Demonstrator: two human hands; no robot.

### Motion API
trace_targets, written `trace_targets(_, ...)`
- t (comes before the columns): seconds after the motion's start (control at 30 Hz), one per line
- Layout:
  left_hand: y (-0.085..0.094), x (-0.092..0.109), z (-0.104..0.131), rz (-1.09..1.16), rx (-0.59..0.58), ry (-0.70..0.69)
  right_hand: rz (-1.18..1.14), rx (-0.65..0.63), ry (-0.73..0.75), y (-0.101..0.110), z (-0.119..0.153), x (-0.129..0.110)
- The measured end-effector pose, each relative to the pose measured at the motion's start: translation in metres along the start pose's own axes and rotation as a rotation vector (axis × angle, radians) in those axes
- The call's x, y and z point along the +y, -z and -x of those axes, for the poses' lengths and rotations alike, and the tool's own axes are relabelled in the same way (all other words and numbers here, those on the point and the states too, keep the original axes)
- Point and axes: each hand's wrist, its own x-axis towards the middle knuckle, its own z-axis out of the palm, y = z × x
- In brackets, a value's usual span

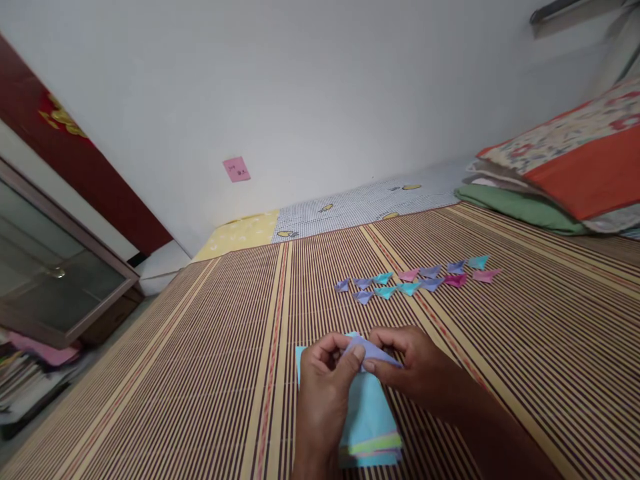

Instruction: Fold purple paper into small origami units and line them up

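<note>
A purple sheet of folded paper (371, 351) is pinched between both hands, its point toward the right. My left hand (327, 373) grips its left side with the thumb on top. On the right side, my right hand (406, 357) closes thumb and fingers on the fold. Just beneath the hands lies a stack of coloured paper (367, 413), light blue on top with green and other edges showing at the front. Farther off, two rows of small folded paper boats (409, 288) in purple, turquoise and pink stand on the striped mat (225, 373).
Folded bedding (530, 208) and an orange floral pillow (595, 177) are piled at the right. A pink note (236, 169) sticks to the white wall behind. A glass-fronted cabinet door (60, 253) and a pile of papers (30, 383) stand off the mat's left edge.
</note>
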Motion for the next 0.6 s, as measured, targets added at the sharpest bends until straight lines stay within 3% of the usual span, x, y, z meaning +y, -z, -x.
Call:
trace_targets(0.37,0.009,0.000,0.000,0.010,0.010,-0.011,-0.012,-0.068,-0.017,-0.004,-0.002,0.000)
trace_targets(0.6,0.016,-0.002,-0.003,0.114,0.011,0.013,-0.073,-0.108,0.035,0.011,0.002,0.004)
